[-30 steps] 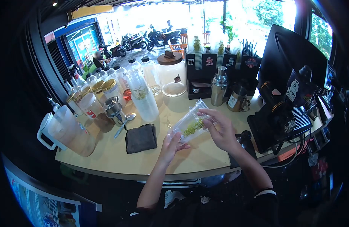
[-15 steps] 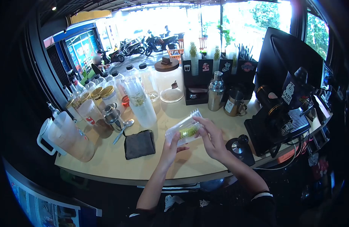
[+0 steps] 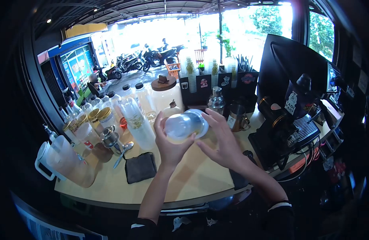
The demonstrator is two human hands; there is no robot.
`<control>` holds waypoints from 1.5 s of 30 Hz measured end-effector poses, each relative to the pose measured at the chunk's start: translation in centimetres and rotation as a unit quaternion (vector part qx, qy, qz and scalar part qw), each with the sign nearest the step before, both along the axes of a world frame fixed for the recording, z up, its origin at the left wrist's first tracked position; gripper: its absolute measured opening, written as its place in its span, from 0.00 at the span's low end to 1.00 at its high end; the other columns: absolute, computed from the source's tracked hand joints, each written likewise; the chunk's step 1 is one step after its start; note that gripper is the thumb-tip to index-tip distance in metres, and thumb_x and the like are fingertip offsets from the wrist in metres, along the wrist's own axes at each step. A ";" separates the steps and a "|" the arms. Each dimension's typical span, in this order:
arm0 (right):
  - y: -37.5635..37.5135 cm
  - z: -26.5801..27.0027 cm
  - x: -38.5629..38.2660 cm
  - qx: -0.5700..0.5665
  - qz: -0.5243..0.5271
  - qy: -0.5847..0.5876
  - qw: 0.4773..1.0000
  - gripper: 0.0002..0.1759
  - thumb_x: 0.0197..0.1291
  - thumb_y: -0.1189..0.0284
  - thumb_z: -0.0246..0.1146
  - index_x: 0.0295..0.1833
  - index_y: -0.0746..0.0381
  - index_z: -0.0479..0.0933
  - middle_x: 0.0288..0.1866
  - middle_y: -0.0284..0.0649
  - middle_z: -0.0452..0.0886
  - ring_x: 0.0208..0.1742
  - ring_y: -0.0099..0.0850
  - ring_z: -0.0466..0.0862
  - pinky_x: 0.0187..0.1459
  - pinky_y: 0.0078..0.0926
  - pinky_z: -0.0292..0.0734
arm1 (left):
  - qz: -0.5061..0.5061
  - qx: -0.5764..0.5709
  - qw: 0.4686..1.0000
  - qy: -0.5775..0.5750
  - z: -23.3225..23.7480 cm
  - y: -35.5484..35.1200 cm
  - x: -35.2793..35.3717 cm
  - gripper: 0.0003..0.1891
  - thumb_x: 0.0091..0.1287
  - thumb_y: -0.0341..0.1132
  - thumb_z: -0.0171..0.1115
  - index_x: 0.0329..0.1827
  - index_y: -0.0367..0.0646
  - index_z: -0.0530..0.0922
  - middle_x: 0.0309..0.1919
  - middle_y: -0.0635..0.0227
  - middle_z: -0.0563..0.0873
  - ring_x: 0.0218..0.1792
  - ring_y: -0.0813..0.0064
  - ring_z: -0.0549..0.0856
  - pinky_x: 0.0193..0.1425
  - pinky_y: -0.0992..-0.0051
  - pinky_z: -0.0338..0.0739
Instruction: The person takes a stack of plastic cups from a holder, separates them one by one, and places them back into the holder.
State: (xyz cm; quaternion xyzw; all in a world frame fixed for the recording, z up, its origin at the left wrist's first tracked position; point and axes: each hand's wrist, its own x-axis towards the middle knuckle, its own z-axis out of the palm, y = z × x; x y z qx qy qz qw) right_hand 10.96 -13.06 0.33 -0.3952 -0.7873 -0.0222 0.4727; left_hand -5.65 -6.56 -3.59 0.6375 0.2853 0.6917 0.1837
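Observation:
My left hand [image 3: 171,150] is closed around the base end of a small stack of clear plastic cups [image 3: 184,125], its thumb below and fingers at the far left. The cups lie tilted on their side above the counter, with their bottoms towards me and rims to the right. My right hand [image 3: 222,142] is beside the rim end, fingers stretched and thumb apart, fingertips right at the rim. Behind the cups stands a large clear jar [image 3: 165,96] with a wooden lid. A tall stack of clear cups [image 3: 138,124] stands to the left.
On the wooden counter [image 3: 184,188] are a dark folded cloth [image 3: 140,168], a spoon [image 3: 122,154], a pitcher [image 3: 68,156] and several bottles and jars. A metal shaker [image 3: 216,100], a steel mug [image 3: 237,118] and a black cup holder [image 3: 202,90] stand behind; a black coffee machine [image 3: 276,136] is right.
The cups have been raised and turned so their bottoms face me. My left hand has moved onto the base end, and my right hand's fingers have spread at the rim. The view has shifted.

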 end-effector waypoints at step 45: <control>34.2 13.4 23.4 -0.053 -0.242 -0.056 0.967 0.42 0.36 0.55 0.77 0.61 0.55 0.75 0.53 0.53 0.80 0.55 0.45 0.80 0.57 0.38 0.74 | 0.088 0.099 0.914 0.384 2.9 20.3 5.9 0.36 0.57 0.40 0.66 0.66 0.37 0.62 0.66 0.50 0.63 0.67 0.50 0.62 0.70 0.56 0.56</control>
